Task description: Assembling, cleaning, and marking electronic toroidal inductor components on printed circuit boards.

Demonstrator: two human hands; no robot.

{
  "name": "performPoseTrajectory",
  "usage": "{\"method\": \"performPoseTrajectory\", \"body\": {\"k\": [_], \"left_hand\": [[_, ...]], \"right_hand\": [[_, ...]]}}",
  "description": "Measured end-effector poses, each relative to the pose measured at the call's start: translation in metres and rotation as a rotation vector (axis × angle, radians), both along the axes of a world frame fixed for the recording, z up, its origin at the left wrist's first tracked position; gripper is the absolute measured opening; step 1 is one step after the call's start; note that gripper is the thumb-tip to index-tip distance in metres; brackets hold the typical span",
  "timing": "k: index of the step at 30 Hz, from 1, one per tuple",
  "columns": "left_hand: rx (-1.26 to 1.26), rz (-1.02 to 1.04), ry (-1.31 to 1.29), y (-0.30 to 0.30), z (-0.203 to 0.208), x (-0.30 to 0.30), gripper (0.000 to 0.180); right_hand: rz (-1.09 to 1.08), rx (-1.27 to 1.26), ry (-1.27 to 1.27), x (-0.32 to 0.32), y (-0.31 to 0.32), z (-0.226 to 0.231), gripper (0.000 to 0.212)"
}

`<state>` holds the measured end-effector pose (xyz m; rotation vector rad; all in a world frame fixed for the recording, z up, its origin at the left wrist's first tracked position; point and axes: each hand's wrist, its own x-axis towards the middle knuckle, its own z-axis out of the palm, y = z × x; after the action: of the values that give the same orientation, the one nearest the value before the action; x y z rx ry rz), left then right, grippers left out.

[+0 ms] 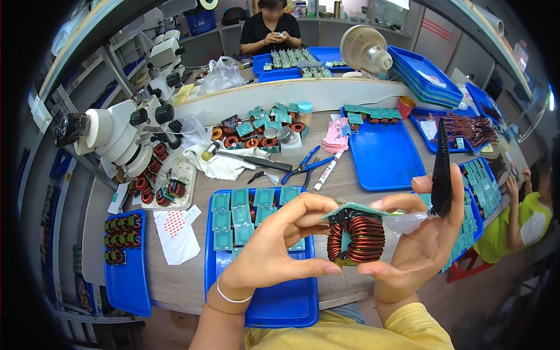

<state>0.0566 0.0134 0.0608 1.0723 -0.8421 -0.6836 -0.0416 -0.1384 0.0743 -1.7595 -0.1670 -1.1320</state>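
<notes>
A toroidal copper-wire coil (363, 239), with a thin green square board (357, 207) across its top, is held upright in front of me. My left hand (277, 248) pinches its left side, thumb low and fingers up at the board. From the right, my right hand (417, 251) grips it too, thumb beneath and index finger at the board. A black pointed tool (441, 175) sticks up between my right fingers, with a whitish translucent piece (406, 223) beside it; its kind is unclear. Under my left hand, a blue tray (262, 312) carries several green-topped coils.
Beyond the tray lie a hammer (251, 158), blue-handled pliers (306, 166) and a white marker (326, 173). A blue tray (388, 154) stands at back right, a microscope (111, 131) at left. A low partition (291, 87) separates a co-worker (271, 29); another person (519, 219) sits right.
</notes>
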Motion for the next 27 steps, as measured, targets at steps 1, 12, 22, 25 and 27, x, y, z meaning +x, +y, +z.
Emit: {"method": "performPoseTrajectory", "body": {"k": [1,12,22,25,27], "left_hand": [[0.000,-0.003,0.000,-0.001,0.001,-0.001,0.072],[-0.140,0.186,-0.272,-0.006,-0.003,-0.007,0.066],[-0.001,0.458,-0.636,-0.009,0.005,-0.009,0.067],[0.005,0.459,-0.650,-0.009,0.005,-0.009,0.068],[0.014,0.455,-0.654,-0.008,0.005,-0.009,0.068]], "right_hand": [[0.000,0.017,-0.006,0.000,0.000,0.000,0.114],[-0.046,-0.139,-0.055,0.006,-0.004,-0.005,0.115],[-0.142,-0.203,-0.184,-0.011,-0.011,0.003,0.030],[-0.139,-0.240,-0.171,-0.014,-0.014,0.003,0.029],[-0.108,-0.203,-0.172,-0.013,-0.011,0.005,0.024]]}}
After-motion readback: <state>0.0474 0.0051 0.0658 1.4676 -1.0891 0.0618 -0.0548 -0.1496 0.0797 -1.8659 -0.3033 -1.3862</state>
